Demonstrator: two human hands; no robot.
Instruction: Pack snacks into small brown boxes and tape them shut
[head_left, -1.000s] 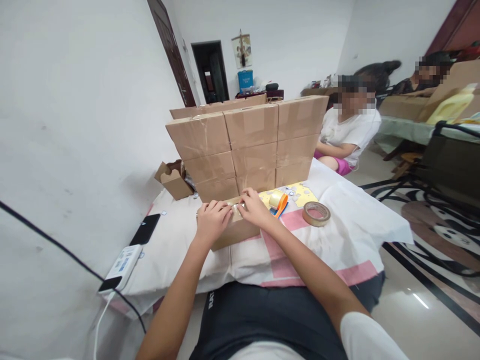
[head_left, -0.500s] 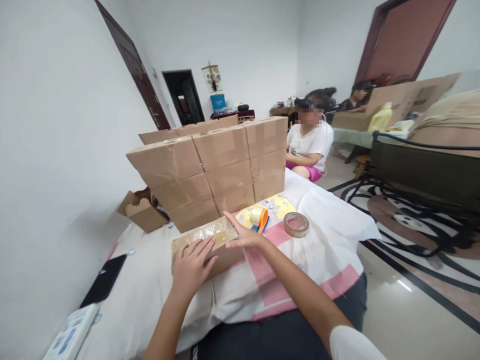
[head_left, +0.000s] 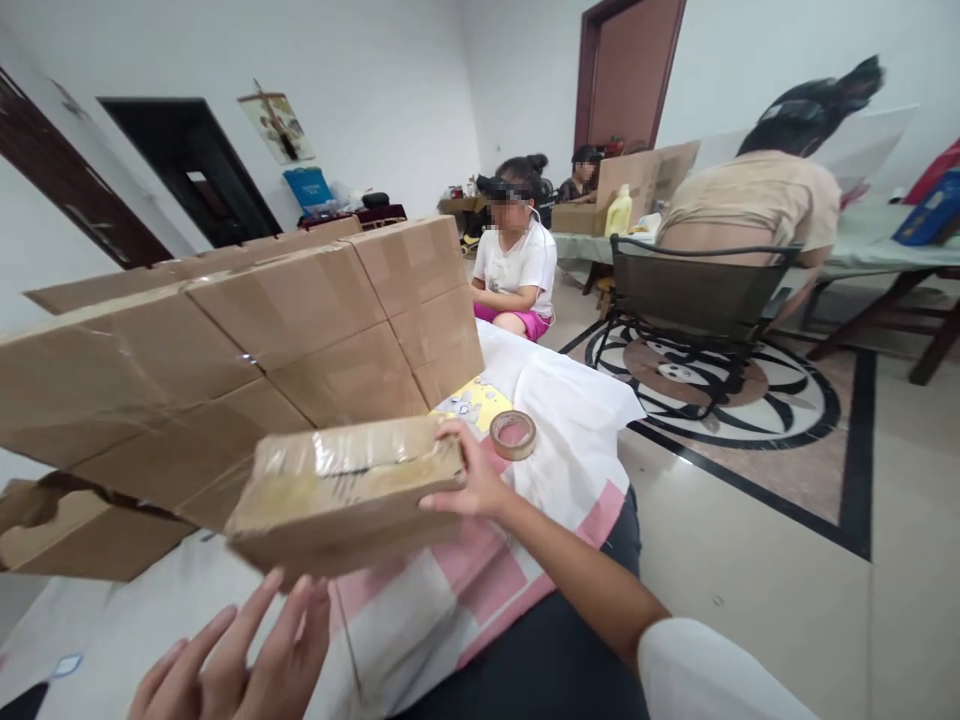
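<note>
A taped cardboard box (head_left: 337, 500) is raised and tilted above the cloth-covered table (head_left: 420, 620). My right hand (head_left: 476, 475) grips its right end, thumb on the near side and fingers over the far edge. Below the box's near left corner is my left hand (head_left: 244, 650), fingers spread, holding nothing; whether a fingertip touches the box I cannot tell. Shiny clear tape runs along the box's top. Just beyond my right hand a roll of brown tape (head_left: 514, 436) lies flat on the cloth.
Stacked cardboard boxes (head_left: 322, 330) form a wall behind the held box. An open carton (head_left: 90, 530) stands at left. A person in a white shirt (head_left: 517, 265) sits beyond the table; another person (head_left: 757, 190) leans forward on a chair (head_left: 697, 300) at right.
The box has risen off the table, toward me, still in my right hand. My left hand has come off its top and moved down and left. The view has swung right.
</note>
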